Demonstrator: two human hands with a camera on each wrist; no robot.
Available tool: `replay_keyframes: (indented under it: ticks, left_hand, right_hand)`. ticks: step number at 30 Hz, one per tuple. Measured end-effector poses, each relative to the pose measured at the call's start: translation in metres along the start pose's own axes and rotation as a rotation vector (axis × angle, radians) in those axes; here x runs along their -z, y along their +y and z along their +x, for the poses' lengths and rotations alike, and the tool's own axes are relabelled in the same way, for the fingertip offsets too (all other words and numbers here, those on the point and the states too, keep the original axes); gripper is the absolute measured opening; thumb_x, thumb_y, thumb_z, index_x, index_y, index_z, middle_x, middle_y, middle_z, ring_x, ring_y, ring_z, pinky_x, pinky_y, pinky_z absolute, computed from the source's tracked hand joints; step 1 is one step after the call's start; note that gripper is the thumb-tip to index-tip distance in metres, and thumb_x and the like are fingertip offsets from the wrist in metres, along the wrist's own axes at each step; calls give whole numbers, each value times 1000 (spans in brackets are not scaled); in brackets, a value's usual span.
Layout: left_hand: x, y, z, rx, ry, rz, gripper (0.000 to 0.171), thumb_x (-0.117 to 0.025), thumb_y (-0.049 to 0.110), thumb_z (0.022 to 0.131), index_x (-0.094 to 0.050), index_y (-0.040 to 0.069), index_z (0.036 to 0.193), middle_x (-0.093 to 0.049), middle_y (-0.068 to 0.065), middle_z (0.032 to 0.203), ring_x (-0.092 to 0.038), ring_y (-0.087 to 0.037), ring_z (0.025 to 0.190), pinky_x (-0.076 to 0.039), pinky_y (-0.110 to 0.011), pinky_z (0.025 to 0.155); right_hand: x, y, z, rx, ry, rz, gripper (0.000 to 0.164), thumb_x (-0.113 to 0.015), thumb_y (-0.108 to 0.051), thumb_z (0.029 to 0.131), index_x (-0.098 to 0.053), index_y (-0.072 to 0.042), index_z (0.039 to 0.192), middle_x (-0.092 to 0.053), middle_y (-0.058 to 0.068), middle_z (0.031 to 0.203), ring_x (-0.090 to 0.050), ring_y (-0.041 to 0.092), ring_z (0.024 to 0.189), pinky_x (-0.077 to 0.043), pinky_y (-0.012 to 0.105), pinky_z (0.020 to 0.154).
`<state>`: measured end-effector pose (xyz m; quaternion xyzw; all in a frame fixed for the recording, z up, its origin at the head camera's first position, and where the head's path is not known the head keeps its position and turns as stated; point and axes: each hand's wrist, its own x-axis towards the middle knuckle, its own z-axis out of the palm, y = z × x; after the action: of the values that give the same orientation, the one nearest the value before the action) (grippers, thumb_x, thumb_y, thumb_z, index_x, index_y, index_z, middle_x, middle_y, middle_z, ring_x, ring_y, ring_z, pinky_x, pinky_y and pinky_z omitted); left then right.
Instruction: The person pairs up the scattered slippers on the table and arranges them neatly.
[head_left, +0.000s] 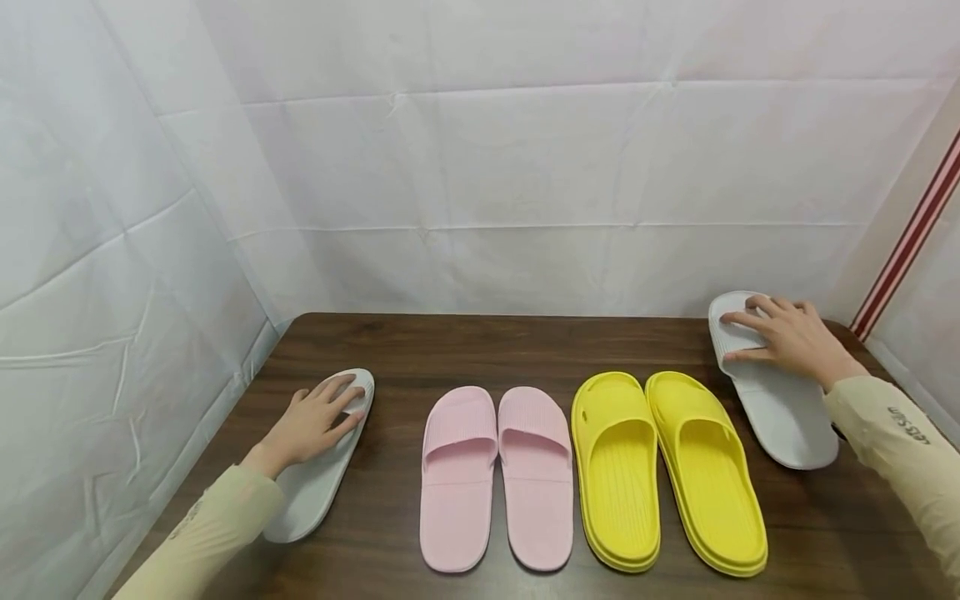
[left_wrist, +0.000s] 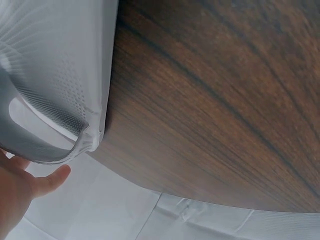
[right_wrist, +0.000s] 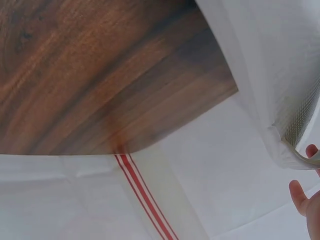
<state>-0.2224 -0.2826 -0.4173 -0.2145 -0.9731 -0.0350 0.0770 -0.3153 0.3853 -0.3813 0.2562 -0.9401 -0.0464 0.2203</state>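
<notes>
At the table's left side my left hand (head_left: 311, 425) is spread over the strap of a light grey slipper (head_left: 315, 492), fingers loosely extended. In the left wrist view the thumb (left_wrist: 52, 181) stands beside the slipper's strap (left_wrist: 35, 135), not curled round it. Across at the back right, my right hand (head_left: 795, 337) hovers over or rests on the strap of a matching light grey slipper (head_left: 787, 417), fingers spread. Its toe overlaps the table's back edge in the head view. The right wrist view shows the thumb (right_wrist: 298, 197) apart from this slipper (right_wrist: 272, 90); contact by other fingers is hidden.
Between my hands lie a pair of pink slippers (head_left: 457, 525) and a pair of yellow slippers (head_left: 618, 500), toes pointing away from me. The dark wooden table (head_left: 390, 350) is surrounded by white cloth walls (head_left: 525, 167). A red-striped band (head_left: 911, 233) runs along the right corner.
</notes>
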Motion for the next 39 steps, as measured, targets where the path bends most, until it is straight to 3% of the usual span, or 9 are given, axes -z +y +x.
replay_keyframes:
  ticks: [17,25,39]
  left_hand:
    - [1,3,0,6,-3,-6,43,-42,38,92,-46,13,128,-36,-14,138,-39,-33,124,-29,-64,88]
    - [1,3,0,8,-5,-3,44,-43,38,92,-46,13,128,-36,-14,137,-39,-34,124,-30,-64,88]
    - [-1,2,0,6,0,-14,42,-40,36,94,-46,12,128,-37,-14,137,-40,-34,123,-30,-63,88]
  right_hand:
    - [20,-7,18,100,63,-65,61,-70,-54,60,-56,-27,113,-50,10,109,-51,32,91,-36,49,65]
    - [31,-22,31,160,106,-49,61,-72,-52,58,-58,-27,112,-53,11,109,-48,28,101,-34,47,68]
    - [46,-48,53,241,142,-3,60,-74,-50,57,-60,-26,110,-53,12,109,-48,27,99,-31,48,74]
